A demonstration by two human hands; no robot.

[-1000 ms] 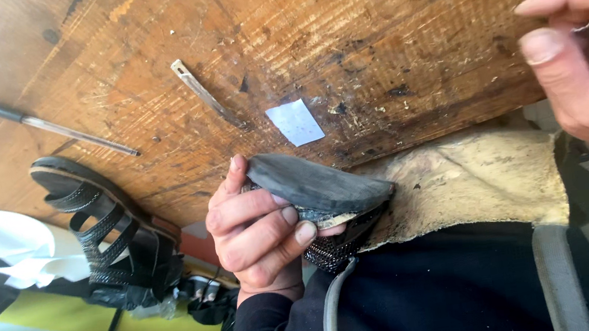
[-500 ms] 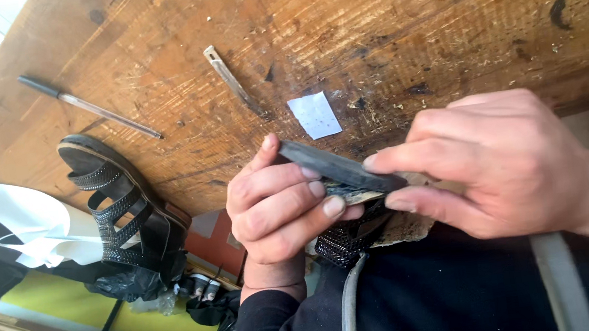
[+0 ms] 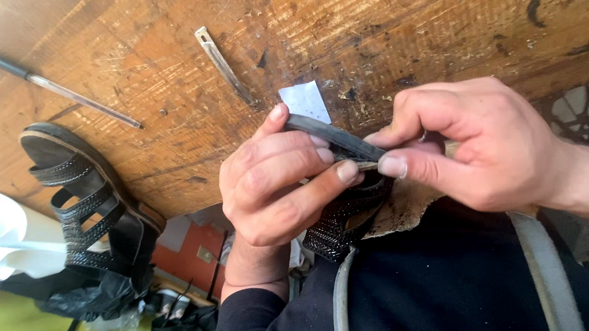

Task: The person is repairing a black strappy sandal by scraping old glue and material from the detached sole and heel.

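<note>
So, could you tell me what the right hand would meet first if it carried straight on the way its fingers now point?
The right hand points toward the left hand, both gripping the dark sandal sole. Carrying on, its fingertips would probably meet the left hand's fingers first, since they already look nearly touching; depth is hard to judge.

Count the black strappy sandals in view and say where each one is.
2. One sandal lies on the wooden bench; the left hand and right hand grip the other sandal.

We see open table (image 3: 403,14) right of the metal strip (image 3: 224,65); left of it, a pen (image 3: 61,90) and sandal (image 3: 87,204) block passage.
</note>
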